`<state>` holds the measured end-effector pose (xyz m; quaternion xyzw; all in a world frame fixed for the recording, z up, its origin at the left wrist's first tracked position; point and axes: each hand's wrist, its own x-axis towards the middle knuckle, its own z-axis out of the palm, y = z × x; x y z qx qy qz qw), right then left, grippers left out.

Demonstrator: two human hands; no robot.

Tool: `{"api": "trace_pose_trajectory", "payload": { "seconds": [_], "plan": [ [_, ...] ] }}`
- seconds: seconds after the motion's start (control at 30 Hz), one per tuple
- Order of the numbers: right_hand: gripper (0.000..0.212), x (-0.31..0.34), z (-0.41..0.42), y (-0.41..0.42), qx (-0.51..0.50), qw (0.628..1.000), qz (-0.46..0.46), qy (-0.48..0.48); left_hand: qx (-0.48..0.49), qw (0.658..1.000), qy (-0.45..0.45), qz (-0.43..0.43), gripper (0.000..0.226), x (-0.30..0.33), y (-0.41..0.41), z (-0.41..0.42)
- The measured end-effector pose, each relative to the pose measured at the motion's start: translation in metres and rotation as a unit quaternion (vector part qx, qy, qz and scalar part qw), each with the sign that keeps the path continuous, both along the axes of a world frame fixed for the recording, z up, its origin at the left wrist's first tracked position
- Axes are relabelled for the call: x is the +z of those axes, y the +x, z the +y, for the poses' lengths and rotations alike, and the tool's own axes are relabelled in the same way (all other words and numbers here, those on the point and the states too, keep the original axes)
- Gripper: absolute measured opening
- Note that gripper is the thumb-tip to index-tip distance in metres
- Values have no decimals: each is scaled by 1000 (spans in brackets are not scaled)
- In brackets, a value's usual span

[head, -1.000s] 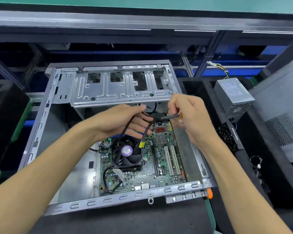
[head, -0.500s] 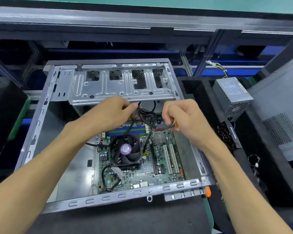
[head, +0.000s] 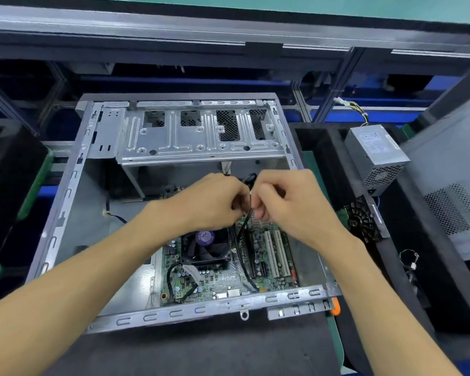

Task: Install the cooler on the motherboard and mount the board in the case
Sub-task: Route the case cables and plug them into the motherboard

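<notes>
Above the motherboard (head: 258,267), which is seated in the case (head: 65,202) beside the cooler (head: 205,246), left hand (head: 209,202) and right hand (head: 285,202) each keep a pinching grip on the black cable (head: 242,229); route it gently, clear of the fan.

Open grey sheet-metal computer case (head: 73,185) lies flat on its side before me, perforated drive cage across far end. Green motherboard (head: 266,270) sits flat on case floor, near-right, two white slots running lengthwise. Black square fan cooler (head: 205,249) with purple hub label sits on board's left part, thin black cable (head: 243,232) trailing just beside it.
</notes>
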<state>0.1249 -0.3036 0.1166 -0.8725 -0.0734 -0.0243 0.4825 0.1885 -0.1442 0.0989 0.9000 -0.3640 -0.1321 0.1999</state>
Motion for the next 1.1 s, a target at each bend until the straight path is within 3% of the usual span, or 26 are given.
{"api": "trace_pose_trajectory", "payload": {
  "seconds": [0.2,0.27,0.33,0.4,0.5,0.6,0.73,0.8,0.9,0.97,1.1],
  "plan": [
    [32,1,-4,0,-40,996,-9,81,-46,970,143,-193,30,-31,-7,-14],
    [31,0,-3,0,-48,994,-11,98,-37,981,127,-142,24,-35,-9,-18],
    [29,1,-3,0,-60,991,-17,115,23,998,51,-17,17,-35,-9,-20],
    [28,2,-4,0,-81,987,-25,134,98,988,-30,117,20,-32,-7,-19],
    [31,3,-9,0,-130,976,-38,172,170,956,-131,202,23,-20,-2,-14],
    [31,4,-15,-2,-159,969,-44,186,203,915,-223,267,19,-1,0,-5],
    [33,5,-20,-7,-152,976,3,157,244,866,-279,336,13,15,4,2],
    [29,7,-23,-9,-135,979,41,148,254,808,-341,408,11,18,7,2],
    [12,12,-20,-10,-77,981,99,145,244,696,-432,519,11,20,10,1],
    [7,14,-14,-12,-50,978,111,168,232,648,-467,555,8,19,12,0],
    [5,16,-9,-12,-46,965,92,240,228,617,-484,577,18,17,12,1]
  ]
}}
